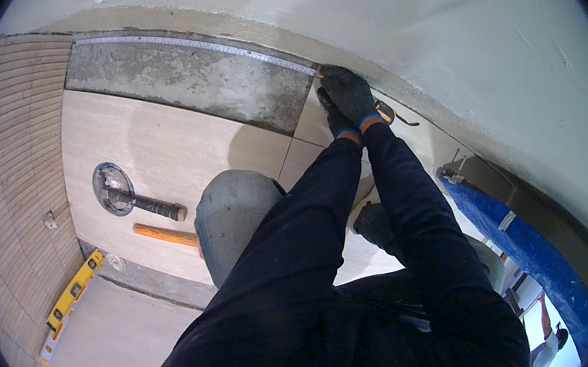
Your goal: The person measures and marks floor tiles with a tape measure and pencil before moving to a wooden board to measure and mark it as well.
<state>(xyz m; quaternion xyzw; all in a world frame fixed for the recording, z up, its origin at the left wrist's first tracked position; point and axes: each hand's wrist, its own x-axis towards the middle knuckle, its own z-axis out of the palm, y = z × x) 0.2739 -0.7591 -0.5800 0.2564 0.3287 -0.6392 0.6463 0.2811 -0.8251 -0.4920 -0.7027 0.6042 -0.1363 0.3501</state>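
Through the head camera I look down on a floor of pale tiles (174,135), with a strip of bare grey concrete (182,73) running along a white wall (434,18). A ribbed, wood-toned wall (15,155) stands at the far left. The measuring tape (200,45) stretches along the concrete's wall-side edge, from that ribbed wall to my gloved right hand (347,92). The right fingers are at the tape's near end, but I cannot tell whether they grip it; the left hand (334,118) is tucked mostly beneath, its grasp hidden. An orange-and-black case (385,111) lies just beside the right wrist.

A blue-rimmed dish (103,194) with a black-handled tool (157,206) across it and an orange handle (163,234) lie near my knee (232,204). Marks on the tape and the yellow level (75,287) are too small to read. Blue sheeting (515,239) lies at right; another person (549,346) shows beyond.
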